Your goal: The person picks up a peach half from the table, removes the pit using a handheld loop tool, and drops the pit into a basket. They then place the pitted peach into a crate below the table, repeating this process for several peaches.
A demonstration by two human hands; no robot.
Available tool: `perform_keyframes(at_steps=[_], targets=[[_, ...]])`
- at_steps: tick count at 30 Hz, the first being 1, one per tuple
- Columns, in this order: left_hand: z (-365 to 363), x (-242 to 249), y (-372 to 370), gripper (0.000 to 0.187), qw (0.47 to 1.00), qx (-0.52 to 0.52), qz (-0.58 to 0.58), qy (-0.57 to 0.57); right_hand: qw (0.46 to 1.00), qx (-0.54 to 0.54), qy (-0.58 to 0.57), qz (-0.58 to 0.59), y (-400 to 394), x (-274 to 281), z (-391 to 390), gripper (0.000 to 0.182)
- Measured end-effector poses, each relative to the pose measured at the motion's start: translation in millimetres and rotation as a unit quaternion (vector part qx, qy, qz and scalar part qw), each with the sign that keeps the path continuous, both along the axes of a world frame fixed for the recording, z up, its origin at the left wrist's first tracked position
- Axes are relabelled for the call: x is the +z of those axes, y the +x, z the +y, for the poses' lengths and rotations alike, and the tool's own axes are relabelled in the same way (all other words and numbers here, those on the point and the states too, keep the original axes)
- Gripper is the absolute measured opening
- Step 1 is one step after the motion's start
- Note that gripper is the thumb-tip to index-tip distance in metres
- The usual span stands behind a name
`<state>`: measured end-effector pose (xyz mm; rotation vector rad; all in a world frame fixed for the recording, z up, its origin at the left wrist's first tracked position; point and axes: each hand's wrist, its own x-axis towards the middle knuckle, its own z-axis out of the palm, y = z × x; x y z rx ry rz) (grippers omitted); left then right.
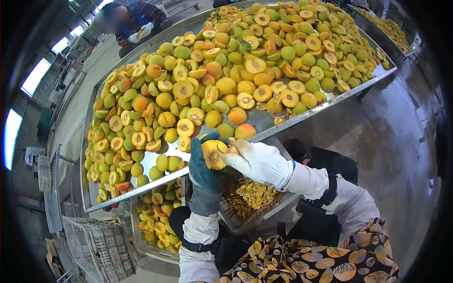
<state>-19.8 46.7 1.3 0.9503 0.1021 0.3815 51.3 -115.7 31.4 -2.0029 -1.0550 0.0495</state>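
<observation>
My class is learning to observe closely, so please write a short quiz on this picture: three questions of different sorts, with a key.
1. Multiple choice: the glove on the left hand is
A) white
B) dark green
C) red
2. True or false: the metal table bears cut fruit as well as whole fruit.
3. Short answer: what does the left hand hold, right beside the white-gloved right hand?

Key
1. B
2. True
3. A cut yellow fruit

Rimmed metal table [311,108] | yellow-green fruit [226,86], many halved | heaped across most of it
</observation>
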Motion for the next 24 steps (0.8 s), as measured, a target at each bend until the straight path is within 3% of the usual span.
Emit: perform_keyframes(at_steps=[3,5,11,14,15,17,21,24], targets=[[-6.5,4.7,-5.8,0.061,0.975,0.107,0.078,0.176,0.997,0.035,-0.062,-0.001,-5.7,10.5,-3.4,0.054],[-11.7,7.3,-7.6,0.062,0.947,0.146,0.071,0.277,0.99,0.056,-0.127,0.015,-7.9,18.9,-4.3,0.056],[-22.6,18.4,-8.4,0.063,0.933,0.162,0.064,0.315,0.994,0.051,-0.096,0.029,-8.9,10.1,-3.2,0.059],[-18.9,19.0,-9.2,0.062,0.919,0.137,0.086,0.358,0.993,0.106,-0.024,0.056,-7.2,-12.2,-1.1,0.056],[-18.6,19.3,-9.5,0.062,0.913,0.131,0.1,0.372,0.974,0.122,-0.031,0.19,-6.6,-7.0,-2.2,0.055],[-23.4,25.9,-9.8,0.059,0.931,0.122,0.065,0.339,0.883,0.146,-0.042,0.445,-3.5,13.3,-5.2,0.052],[-43.1,12.9,-3.2,0.053,0.935,0.218,0.019,0.279,0.844,0.131,-0.013,0.52,-11.2,19.3,-10.2,0.053],[-47.3,-1.3,-5.3,0.05,0.958,0.192,-0.012,0.212,0.751,0.146,-0.002,0.643,-8.4,7.0,-12.0,0.058]])
